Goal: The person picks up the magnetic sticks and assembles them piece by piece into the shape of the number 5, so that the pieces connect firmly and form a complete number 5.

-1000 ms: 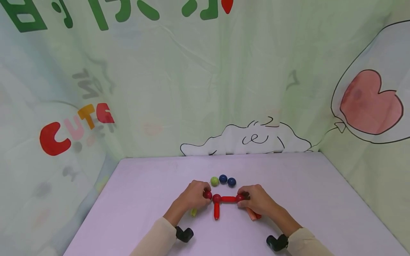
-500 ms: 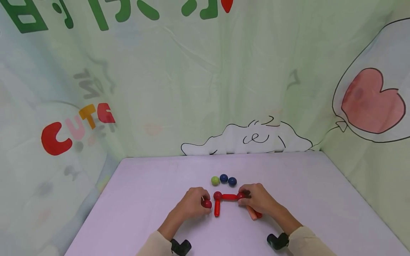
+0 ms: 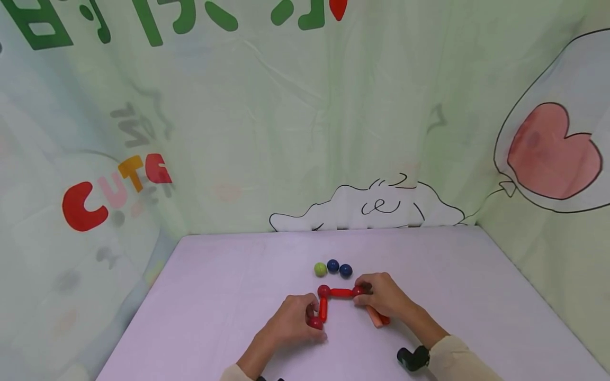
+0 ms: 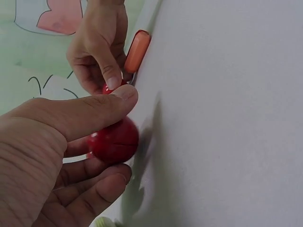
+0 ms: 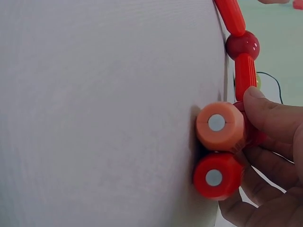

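Observation:
My left hand (image 3: 295,320) pinches a red ball (image 4: 115,141) between thumb and fingers, at the near end of a red rod (image 3: 323,309). That rod runs up to a second red ball (image 3: 324,291), from which another red rod (image 3: 340,292) leads right. At its right end my right hand (image 3: 385,294) grips a third red ball (image 3: 358,291). Beside the right fingers lie an orange rod (image 5: 220,125) and a further red rod (image 5: 217,176), side by side, with silvery round ends facing the right wrist camera.
Beyond the red pieces, a lime-green ball (image 3: 320,269) and two dark blue balls (image 3: 333,265) stand in a row on the lilac tabletop (image 3: 238,275). A pale green piece (image 4: 105,222) shows below the left fingers. A printed cloth (image 3: 295,132) hangs behind the table.
My left hand has carried its red ball from left of the corner ball towards me, to the near end of the red rod. The right hand stays in place, gripping its ball.

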The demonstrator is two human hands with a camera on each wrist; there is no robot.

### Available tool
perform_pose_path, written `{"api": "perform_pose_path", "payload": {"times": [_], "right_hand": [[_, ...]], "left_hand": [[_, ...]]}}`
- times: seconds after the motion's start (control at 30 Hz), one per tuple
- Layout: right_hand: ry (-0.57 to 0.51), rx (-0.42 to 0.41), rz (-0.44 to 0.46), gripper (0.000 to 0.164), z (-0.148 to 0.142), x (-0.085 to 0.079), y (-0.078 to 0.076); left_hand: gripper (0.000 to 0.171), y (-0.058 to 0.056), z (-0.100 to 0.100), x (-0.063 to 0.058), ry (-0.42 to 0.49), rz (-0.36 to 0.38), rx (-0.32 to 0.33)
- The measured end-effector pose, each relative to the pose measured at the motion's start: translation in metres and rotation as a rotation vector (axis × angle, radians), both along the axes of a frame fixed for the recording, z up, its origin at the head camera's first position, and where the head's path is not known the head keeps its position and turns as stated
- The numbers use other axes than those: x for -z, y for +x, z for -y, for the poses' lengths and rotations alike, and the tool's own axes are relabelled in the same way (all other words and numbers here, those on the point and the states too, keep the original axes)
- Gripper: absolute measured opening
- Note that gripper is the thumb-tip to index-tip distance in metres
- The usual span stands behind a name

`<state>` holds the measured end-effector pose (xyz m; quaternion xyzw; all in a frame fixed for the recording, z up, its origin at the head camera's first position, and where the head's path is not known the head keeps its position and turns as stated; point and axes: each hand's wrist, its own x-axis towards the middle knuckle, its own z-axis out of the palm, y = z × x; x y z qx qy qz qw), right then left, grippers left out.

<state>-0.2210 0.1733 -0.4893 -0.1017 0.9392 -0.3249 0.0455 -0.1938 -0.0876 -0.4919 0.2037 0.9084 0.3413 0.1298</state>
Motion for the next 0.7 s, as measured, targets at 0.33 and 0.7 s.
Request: {"api": "perform_pose_path", "payload": {"times": [0.33,0.7], "right_hand": [[0.000,0.002,0.014,0.033,0.000,0.000,-0.001],[0.006,0.001,0.017,0.033,-0.001,0.000,-0.001]], "left_hand": [[0.049,-0.001,-0.003,0.007,0.001,-0.019,0.040],[0.047,-0.014,-0.009,0.008,-0.066,0.018,0.097]]}}
